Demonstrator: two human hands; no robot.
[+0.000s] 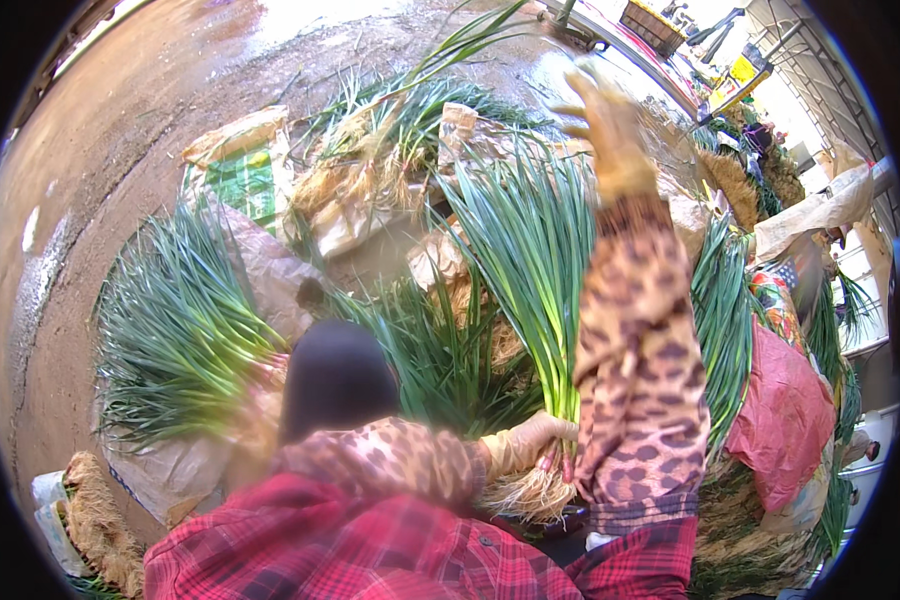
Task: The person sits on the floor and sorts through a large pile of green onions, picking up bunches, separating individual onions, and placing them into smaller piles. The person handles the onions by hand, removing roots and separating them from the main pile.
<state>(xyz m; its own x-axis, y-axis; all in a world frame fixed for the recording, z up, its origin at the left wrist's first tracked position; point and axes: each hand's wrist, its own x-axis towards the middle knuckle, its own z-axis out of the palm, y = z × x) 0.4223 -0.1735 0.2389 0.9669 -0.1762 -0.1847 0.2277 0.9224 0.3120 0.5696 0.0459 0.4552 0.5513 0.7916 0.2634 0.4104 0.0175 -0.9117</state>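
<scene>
My left hand [529, 442], in a pale glove, grips a bundle of green onions [536, 285] just above the roots. The long green leaves fan upward and away from me, and the pale roots [532, 495] hang below the fist. My right hand [607, 139], also gloved and blurred by motion, is stretched far forward with its fingers apart and nothing in it. To its left, some blurred green onion stalks [461, 49] slant above a heap of green onions [412, 139] lying on sacking. Loose leaves [435, 352] lie before my knee.
A large fanned pile of green onions [187, 330] lies on sacking at my left. More green onions [720, 330] and a red plastic sheet [784, 420] are at my right. Wet concrete floor [105, 187] spreads beyond. A cart [652, 30] stands far back right.
</scene>
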